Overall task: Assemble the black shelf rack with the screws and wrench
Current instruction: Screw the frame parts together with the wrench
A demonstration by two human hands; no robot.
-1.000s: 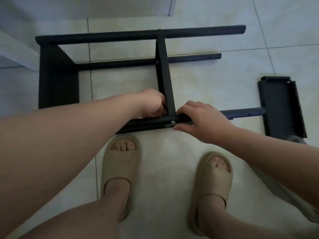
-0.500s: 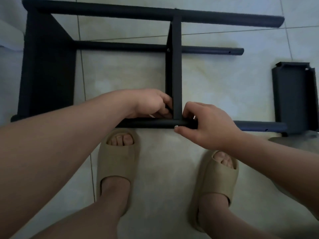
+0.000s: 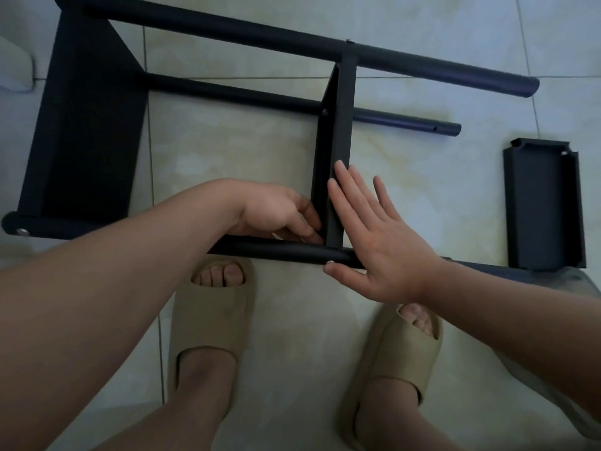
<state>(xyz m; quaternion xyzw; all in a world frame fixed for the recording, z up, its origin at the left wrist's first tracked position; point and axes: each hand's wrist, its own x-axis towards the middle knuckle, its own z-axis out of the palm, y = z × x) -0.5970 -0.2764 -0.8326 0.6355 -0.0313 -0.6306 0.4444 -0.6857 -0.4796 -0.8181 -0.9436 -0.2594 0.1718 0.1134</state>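
Two hands are working at the rack [image 3: 260,35]: left hand [image 3: 276,213] is curling at the shelf [image 3: 341,125] joint, grip hidden; right hand [image 3: 380,242], at its 3 o'clock, is pressing flat, fingers straight.

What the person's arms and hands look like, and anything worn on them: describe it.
Both arms are bare as far as the frame shows: no sleeve on the left arm or the right arm. The left hand and right hand show no gloves, rings, watch or bracelet. The visible fingernails are short.
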